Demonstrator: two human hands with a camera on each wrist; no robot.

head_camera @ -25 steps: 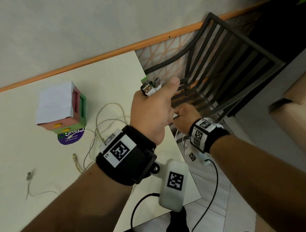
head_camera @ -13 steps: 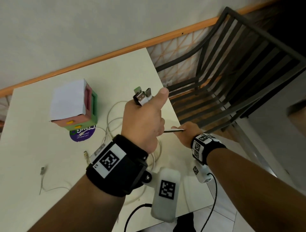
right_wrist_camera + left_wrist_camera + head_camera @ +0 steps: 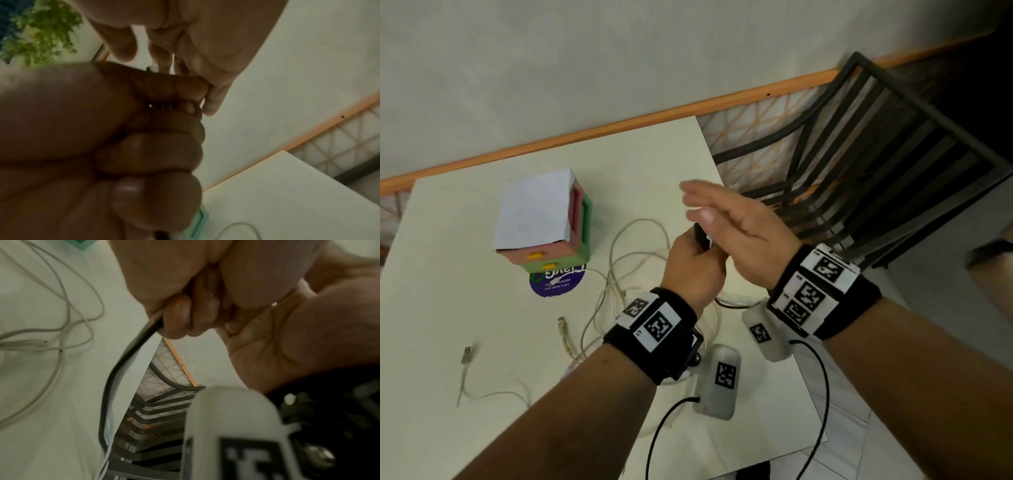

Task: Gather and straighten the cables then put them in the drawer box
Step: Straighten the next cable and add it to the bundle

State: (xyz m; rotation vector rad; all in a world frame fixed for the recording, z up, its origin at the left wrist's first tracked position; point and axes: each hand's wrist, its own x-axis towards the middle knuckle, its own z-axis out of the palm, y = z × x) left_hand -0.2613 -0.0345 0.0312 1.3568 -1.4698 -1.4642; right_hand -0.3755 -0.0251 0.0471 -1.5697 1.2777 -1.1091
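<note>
Cables (image 3: 619,274) beside shut drawer box (image 3: 544,222)

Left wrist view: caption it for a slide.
Left hand grips a dark cable trailing over the table edge, pale cables looped alongside.

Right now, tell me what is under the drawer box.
A round purple sticker lies on the table under the drawer box, its front part with white print showing. A white cable end rests on it. The rest is covered.
</note>
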